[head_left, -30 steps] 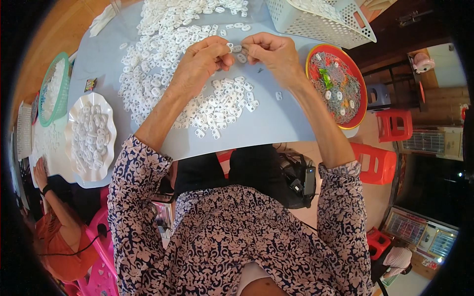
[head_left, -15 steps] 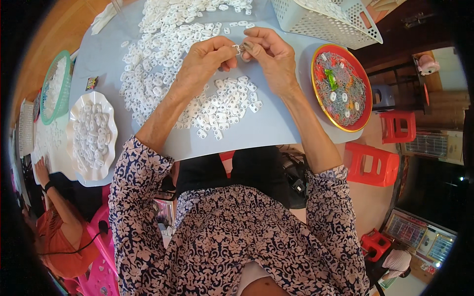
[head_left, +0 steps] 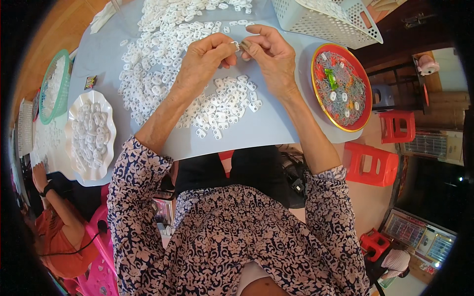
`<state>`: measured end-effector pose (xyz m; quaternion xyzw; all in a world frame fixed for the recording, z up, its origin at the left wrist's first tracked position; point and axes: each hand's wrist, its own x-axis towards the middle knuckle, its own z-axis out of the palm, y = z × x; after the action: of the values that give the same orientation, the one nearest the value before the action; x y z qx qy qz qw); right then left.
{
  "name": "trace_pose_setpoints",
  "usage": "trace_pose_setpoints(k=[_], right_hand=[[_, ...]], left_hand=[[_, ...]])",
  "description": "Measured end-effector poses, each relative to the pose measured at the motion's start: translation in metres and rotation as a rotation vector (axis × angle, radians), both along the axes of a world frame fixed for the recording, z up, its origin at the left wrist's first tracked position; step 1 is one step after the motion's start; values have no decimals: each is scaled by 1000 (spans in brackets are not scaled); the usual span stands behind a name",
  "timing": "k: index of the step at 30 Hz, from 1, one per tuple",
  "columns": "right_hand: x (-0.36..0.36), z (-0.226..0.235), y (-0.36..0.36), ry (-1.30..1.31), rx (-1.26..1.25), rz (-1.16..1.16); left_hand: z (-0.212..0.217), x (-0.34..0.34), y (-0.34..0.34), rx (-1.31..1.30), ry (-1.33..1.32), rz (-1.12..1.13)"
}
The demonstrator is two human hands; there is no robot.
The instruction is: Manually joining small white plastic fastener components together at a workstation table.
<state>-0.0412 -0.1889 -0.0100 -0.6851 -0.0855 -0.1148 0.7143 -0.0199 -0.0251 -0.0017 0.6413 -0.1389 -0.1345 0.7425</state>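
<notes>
A small white plastic piece with holes (head_left: 236, 46) is pinched in the fingers of my left hand (head_left: 207, 59), above the table. Against its right side press the thumb and index finger of my right hand (head_left: 270, 56); whatever small part they pinch is too small to make out. Below and to the left of my hands spreads a large heap of similar white pieces (head_left: 148, 84). A nearer cluster of white pieces (head_left: 222, 106) lies between my forearms. To the right stands a red, gold-rimmed tray (head_left: 316, 93) holding many small grey parts and a few white pieces.
A scalloped white dish (head_left: 108, 143) of white pieces stands on the table (head_left: 247, 133) at left, near a small wrapped packet (head_left: 91, 82). A perforated basket (head_left: 296, 22) stands far right. Beyond the left edge are a green basket (head_left: 64, 98) and another person's hand (head_left: 40, 177). Red stools (head_left: 373, 164) stand at right.
My hands stay nearly in place, the fingers shifting slightly around the white piece, with my right index finger lifted a little. The other person's hand at left has moved slightly.
</notes>
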Motion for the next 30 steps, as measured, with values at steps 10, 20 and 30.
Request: trace_pose_setpoints(k=[10,20,30], right_hand=[[1,-3,4,-17,10,-5],[-3,3,7,-53,-52,-28],[-1,0,2,18,-28,-3]], left_hand=[[-4,0,0,-23,-21,2],[-10,-3,-6,42,-115,35],[-3,-3,-1,-27,-29,-38]])
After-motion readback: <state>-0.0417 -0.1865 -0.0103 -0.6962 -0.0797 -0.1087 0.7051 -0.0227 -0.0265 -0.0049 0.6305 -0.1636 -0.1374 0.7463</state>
